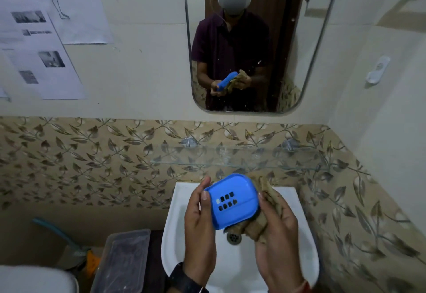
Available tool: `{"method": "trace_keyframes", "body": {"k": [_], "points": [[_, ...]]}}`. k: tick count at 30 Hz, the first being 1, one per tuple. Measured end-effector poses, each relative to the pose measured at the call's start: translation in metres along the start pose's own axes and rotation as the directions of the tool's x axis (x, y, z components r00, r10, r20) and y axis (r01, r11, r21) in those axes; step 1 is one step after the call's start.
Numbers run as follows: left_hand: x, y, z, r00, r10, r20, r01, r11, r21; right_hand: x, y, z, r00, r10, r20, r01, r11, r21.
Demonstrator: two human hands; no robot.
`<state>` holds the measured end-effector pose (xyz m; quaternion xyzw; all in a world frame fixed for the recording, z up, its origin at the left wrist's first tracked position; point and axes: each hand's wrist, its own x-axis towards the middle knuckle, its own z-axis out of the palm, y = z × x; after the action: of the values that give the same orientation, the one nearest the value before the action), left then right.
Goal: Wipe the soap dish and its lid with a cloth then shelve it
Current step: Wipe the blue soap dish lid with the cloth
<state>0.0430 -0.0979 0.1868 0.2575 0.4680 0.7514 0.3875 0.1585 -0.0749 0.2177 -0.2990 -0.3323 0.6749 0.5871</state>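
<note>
A blue plastic soap dish piece [232, 200] with several drain slots is held over the white sink [177, 228]. My left hand [199, 221] grips its left edge, thumb on the inner face. My right hand [276, 230] holds a crumpled brown cloth [260, 221] against the dish's right side and underside. I cannot see a second part of the dish. A glass shelf [237, 158] is mounted on the tiled wall just above the sink.
A mirror [253, 39] above the shelf reflects a person holding the dish and cloth. A clear plastic box [122, 262] stands left of the sink. Papers [39, 55] are stuck on the left wall. The drain [233, 237] lies below the hands.
</note>
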Motion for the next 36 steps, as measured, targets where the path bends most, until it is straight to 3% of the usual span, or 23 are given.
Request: {"method": "trace_keyframes", "body": {"k": [2,5,8,11,13,15,16,18,21,27,30,32,34,36], "points": [[0.001,-0.003,-0.004,0.987,0.161,-0.018,-0.152,0.956,0.251,-0.003,0.004,0.005,0.999,-0.023,-0.033,0.022,1.000,-0.022],[0.000,-0.003,-0.005,0.942,0.324,0.094,-0.328,0.814,0.479,-0.005,0.008,0.010,0.993,-0.017,-0.121,0.017,1.000,0.000],[-0.007,-0.004,-0.002,0.942,0.235,0.238,-0.325,0.813,0.483,-0.003,0.011,0.009,0.990,0.000,-0.141,0.014,0.995,0.096],[-0.014,-0.007,0.004,0.928,0.183,0.325,-0.341,0.768,0.542,-0.002,0.016,0.009,0.998,0.066,0.004,-0.065,0.969,0.237],[-0.016,0.001,0.012,0.969,0.091,0.231,-0.189,0.874,0.448,-0.004,0.018,0.007,0.986,0.070,0.152,-0.091,0.986,0.138],[-0.012,0.009,0.015,0.983,-0.102,0.153,0.067,0.973,0.223,-0.002,0.019,0.002,0.960,-0.043,0.275,0.118,0.957,-0.264],[-0.010,0.011,0.014,0.971,-0.187,0.148,0.171,0.979,0.113,0.000,0.020,-0.001,0.934,-0.123,0.334,0.275,0.845,-0.459],[-0.005,0.012,0.011,0.948,-0.283,0.148,0.291,0.956,-0.036,0.003,0.020,-0.006,0.879,-0.186,0.439,0.447,0.645,-0.620],[-0.004,0.011,0.005,0.912,-0.370,0.175,0.389,0.916,-0.093,0.007,0.015,-0.004,0.859,-0.225,0.460,0.505,0.522,-0.687],[-0.005,0.010,0.006,0.882,-0.398,0.253,0.423,0.905,-0.050,0.023,0.003,0.015,0.885,-0.386,0.260,0.420,0.422,-0.804],[-0.004,0.009,0.002,0.876,-0.416,0.244,0.452,0.885,-0.114,0.019,-0.006,0.016,0.862,-0.229,0.452,0.506,0.429,-0.748],[-0.002,0.009,-0.003,0.876,-0.427,0.223,0.462,0.875,-0.144,0.013,-0.014,0.010,0.800,-0.063,0.597,0.562,0.427,-0.708],[-0.002,0.005,-0.008,0.882,-0.419,0.215,0.451,0.883,-0.129,0.009,-0.022,0.004,0.773,0.052,0.632,0.582,0.337,-0.740],[-0.003,0.005,-0.008,0.879,-0.423,0.219,0.454,0.883,-0.116,0.009,-0.025,-0.001,0.807,0.068,0.586,0.551,0.268,-0.790]]}}
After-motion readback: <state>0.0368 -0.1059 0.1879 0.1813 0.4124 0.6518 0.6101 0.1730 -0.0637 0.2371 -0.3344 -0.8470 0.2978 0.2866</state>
